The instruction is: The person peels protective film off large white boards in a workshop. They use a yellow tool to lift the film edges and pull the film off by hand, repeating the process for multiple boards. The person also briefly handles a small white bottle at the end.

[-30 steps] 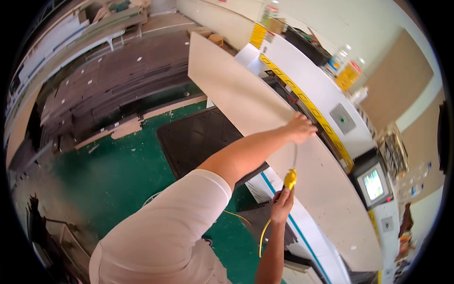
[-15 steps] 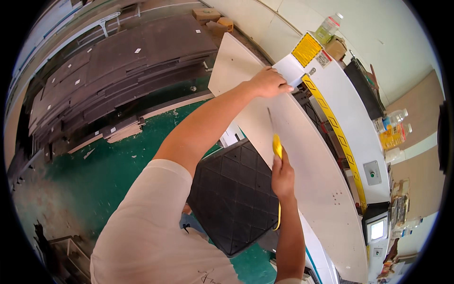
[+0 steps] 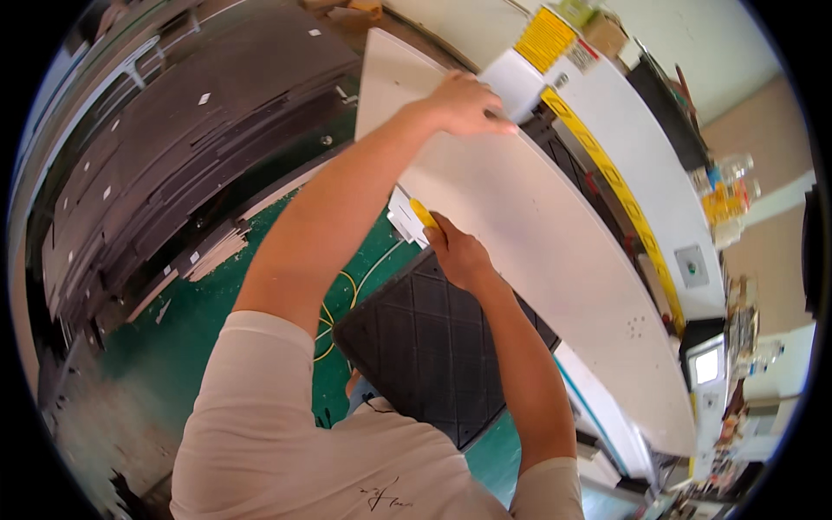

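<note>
A long pale board [image 3: 555,217] with small drilled holes stretches diagonally from the upper middle to the lower right. My left hand [image 3: 468,104] is closed over its far edge near the upper end. In my right hand [image 3: 459,251] is a yellow air blow gun [image 3: 423,212], held at the board's near edge. Its thin nozzle is hard to make out against the board. A yellow hose [image 3: 354,290] hangs and loops below on the left, partly hidden by my left arm.
Beyond the board stands a white machine [image 3: 641,130] with a yellow striped edge and a small screen [image 3: 706,366]. A black ribbed platform [image 3: 433,347] lies below my arms. Dark panels are stacked [image 3: 199,130] at the left. Bottles [image 3: 732,195] stand at the right.
My right hand has moved left and up with the air blow gun, from over the board's face to its near edge. My left hand stays at the far edge. The view has shifted.
</note>
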`<move>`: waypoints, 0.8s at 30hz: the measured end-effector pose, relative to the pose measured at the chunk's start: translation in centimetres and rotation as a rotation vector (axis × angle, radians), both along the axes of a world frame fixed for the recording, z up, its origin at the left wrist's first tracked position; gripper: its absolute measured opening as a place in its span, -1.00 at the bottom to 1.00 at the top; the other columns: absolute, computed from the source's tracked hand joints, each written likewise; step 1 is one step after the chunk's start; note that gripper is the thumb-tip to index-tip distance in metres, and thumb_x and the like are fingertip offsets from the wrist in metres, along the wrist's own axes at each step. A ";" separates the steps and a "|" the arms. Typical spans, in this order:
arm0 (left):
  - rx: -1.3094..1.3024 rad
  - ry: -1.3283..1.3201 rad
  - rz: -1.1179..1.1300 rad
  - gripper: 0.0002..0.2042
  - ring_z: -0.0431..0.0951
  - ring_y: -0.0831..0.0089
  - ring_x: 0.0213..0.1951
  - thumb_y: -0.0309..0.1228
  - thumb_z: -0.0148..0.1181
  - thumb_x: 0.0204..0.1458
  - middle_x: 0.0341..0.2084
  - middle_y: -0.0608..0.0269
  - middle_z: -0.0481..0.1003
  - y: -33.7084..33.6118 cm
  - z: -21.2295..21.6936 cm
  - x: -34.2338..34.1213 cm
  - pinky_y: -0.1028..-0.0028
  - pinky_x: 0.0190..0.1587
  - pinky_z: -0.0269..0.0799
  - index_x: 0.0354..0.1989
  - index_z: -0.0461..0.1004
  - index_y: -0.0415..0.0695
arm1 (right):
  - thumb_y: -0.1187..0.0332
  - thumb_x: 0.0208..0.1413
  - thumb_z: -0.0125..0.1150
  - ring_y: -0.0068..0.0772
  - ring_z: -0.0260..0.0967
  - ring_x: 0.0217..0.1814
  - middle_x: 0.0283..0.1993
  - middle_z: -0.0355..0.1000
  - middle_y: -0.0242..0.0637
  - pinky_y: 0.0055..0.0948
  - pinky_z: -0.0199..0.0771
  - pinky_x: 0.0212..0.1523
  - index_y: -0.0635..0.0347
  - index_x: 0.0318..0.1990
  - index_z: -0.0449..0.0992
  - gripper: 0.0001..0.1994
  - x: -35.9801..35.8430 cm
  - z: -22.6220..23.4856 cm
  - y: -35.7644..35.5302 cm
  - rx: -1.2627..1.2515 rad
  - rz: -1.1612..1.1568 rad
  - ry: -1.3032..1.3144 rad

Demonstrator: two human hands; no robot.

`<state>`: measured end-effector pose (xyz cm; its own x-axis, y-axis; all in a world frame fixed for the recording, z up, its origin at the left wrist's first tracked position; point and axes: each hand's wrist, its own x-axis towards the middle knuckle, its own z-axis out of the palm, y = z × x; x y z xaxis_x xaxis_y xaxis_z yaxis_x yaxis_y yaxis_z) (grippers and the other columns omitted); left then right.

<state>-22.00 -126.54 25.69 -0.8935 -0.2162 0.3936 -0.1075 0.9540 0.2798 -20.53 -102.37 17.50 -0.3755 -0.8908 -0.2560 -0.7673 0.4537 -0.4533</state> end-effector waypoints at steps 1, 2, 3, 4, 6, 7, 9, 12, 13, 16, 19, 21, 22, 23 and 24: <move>0.002 0.007 -0.002 -0.28 0.46 0.05 0.11 0.39 0.07 0.04 -0.07 0.09 0.62 0.0 0.0 -0.1 0.12 0.33 0.12 -0.05 0.67 -0.05 | -0.05 0.43 -0.16 0.23 0.53 -0.06 -0.12 0.58 0.11 0.06 0.48 -0.03 -0.04 0.41 0.26 -0.48 -0.6 -1.5 2.1 0.007 -0.059 -0.035; -0.012 0.024 -0.004 -0.29 0.47 0.04 0.09 0.38 0.09 0.04 -0.09 0.08 0.62 0.4 0.0 -0.2 0.12 0.30 0.16 -0.07 0.68 -0.06 | -0.05 0.43 -0.16 0.24 0.53 -0.06 -0.12 0.58 0.11 0.06 0.48 -0.02 -0.04 0.41 0.26 -0.48 -1.2 -2.8 4.7 0.013 -0.120 -0.071; -0.026 0.043 -0.007 -0.30 0.48 0.04 0.08 0.38 0.10 0.04 -0.12 0.07 0.62 0.7 0.1 -0.3 0.13 0.28 0.20 -0.09 0.68 -0.07 | -0.05 0.44 -0.17 0.24 0.53 -0.06 -0.11 0.58 0.11 0.06 0.48 -0.02 -0.03 0.40 0.27 -0.48 -1.7 -3.6 7.5 0.017 -0.181 -0.105; -0.050 0.024 -0.021 -0.37 0.50 0.07 0.04 0.30 0.13 0.09 -0.13 0.08 0.61 1.0 0.3 -0.7 0.14 0.22 0.25 -0.11 0.66 -0.08 | -0.06 0.43 -0.16 0.25 0.52 -0.06 -0.12 0.58 0.10 0.06 0.48 -0.02 -0.01 0.39 0.29 -0.48 -2.2 -4.2 10.7 0.016 -0.257 -0.140; -0.095 0.054 -0.091 -0.47 0.55 0.06 -0.04 0.14 0.21 0.14 -0.19 0.04 0.60 1.2 0.2 -1.3 0.17 0.08 0.39 -0.11 0.63 -0.15 | -0.06 0.43 -0.15 0.27 0.51 -0.06 -0.12 0.58 0.10 0.04 0.47 -0.03 0.02 0.37 0.32 -0.48 -2.7 -5.0 18.0 0.010 -0.431 -0.211; -0.162 0.137 -0.130 -0.51 0.57 0.04 -0.05 0.06 0.27 0.14 -0.23 0.02 0.60 0.5 -0.4 -1.7 0.16 0.02 0.44 -0.11 0.61 -0.20 | -0.06 0.43 -0.14 0.19 0.53 -0.12 -0.17 0.58 0.06 -0.01 0.48 -0.09 0.04 0.36 0.34 -0.48 -3.0 -5.7 21.9 -0.030 -0.497 -0.252; -0.100 0.040 -0.118 -0.39 0.57 -0.02 -0.01 0.16 0.28 0.08 -0.15 -0.08 0.60 1.1 0.4 -1.3 0.14 0.06 0.44 -0.06 0.61 -0.24 | -0.05 0.43 -0.12 0.02 0.57 -0.25 -0.28 0.58 -0.02 -0.12 0.51 -0.20 0.06 0.33 0.37 -0.49 -2.9 -7.3 31.0 -0.108 -0.664 -0.307; -0.218 -0.059 0.076 -0.35 0.49 0.02 0.13 0.14 0.32 0.05 0.02 -0.03 0.56 1.0 0.2 0.3 0.12 0.21 0.31 0.07 0.55 -0.22 | -0.06 0.44 -0.10 -0.59 0.31 -0.51 -0.52 0.35 -0.39 -0.46 0.35 -0.49 0.18 0.19 0.43 -0.50 -1.9 -7.0 43.5 -0.175 -1.017 -0.458; -0.086 -0.288 0.070 -0.29 0.46 0.02 0.18 0.14 0.35 0.00 0.08 -0.04 0.54 6.5 2.7 -1.1 0.11 0.26 0.25 0.13 0.52 -0.23 | -0.06 0.44 -0.11 -0.57 0.31 -0.54 -0.53 0.35 -0.40 -0.44 0.34 -0.51 0.15 0.11 0.44 -0.54 -1.2 -7.7 49.6 -0.208 -1.165 -0.452; -0.259 -0.125 0.024 -0.28 0.46 0.02 0.19 0.13 0.36 -0.02 0.12 -0.06 0.52 11.8 1.5 -2.5 0.12 0.26 0.24 0.14 0.50 -0.25 | -0.07 0.45 -0.14 -0.54 0.28 -0.61 -0.59 0.30 -0.44 -0.45 0.31 -0.55 0.09 -0.05 0.43 -0.59 0.8 -8.1 59.7 -0.528 -1.552 -0.605; -0.289 -0.049 -0.152 -0.30 0.48 0.01 0.16 0.11 0.36 -0.02 0.09 -0.08 0.53 22.7 0.2 -7.9 0.06 0.19 0.31 0.13 0.49 -0.25 | -0.04 0.47 -0.16 -0.55 0.32 -0.55 -0.53 0.37 -0.40 -0.47 0.33 -0.51 0.09 -0.04 0.41 -0.60 4.1 -7.9 64.5 -0.471 -1.413 -0.879; -0.266 -0.054 -0.227 -0.33 0.51 -0.02 0.11 0.10 0.35 -0.01 0.04 -0.08 0.54 31.5 0.6 -10.9 0.03 0.11 0.37 0.09 0.48 -0.21 | 0.01 0.48 -0.15 -0.60 0.31 -0.51 -0.49 0.38 -0.43 -0.52 0.33 -0.48 0.09 0.02 0.44 -0.63 6.4 -7.1 65.7 -0.280 -1.120 -1.117; -0.290 -0.076 -0.240 -0.35 0.52 -0.02 0.08 0.09 0.35 -0.01 0.02 -0.06 0.55 35.7 0.6 -12.5 0.03 0.08 0.39 0.08 0.47 -0.20 | 0.05 0.48 -0.14 -0.64 0.30 -0.48 -0.46 0.37 -0.46 -0.56 0.33 -0.45 0.09 0.06 0.46 -0.64 7.2 -6.1 66.2 -0.149 -0.902 -1.198; -0.311 -0.093 -0.266 -0.37 0.53 -0.03 0.05 0.08 0.35 -0.01 0.00 -0.05 0.55 39.3 0.6 -14.1 0.03 0.06 0.40 0.07 0.45 -0.18 | 0.02 0.48 -0.14 -0.63 0.29 -0.47 -0.45 0.38 -0.47 -0.59 0.32 -0.43 0.09 0.08 0.47 -0.62 7.8 -5.3 66.8 -0.149 -0.820 -1.269; -0.324 -0.133 -0.270 -0.35 0.52 -0.04 0.08 0.08 0.34 0.01 0.04 -0.07 0.53 42.8 0.7 -14.9 0.05 0.10 0.39 0.12 0.43 -0.19 | 0.00 0.48 -0.14 -0.63 0.28 -0.45 -0.44 0.39 -0.48 -0.62 0.30 -0.41 0.10 0.10 0.48 -0.59 8.4 -5.0 67.6 -0.154 -0.743 -1.335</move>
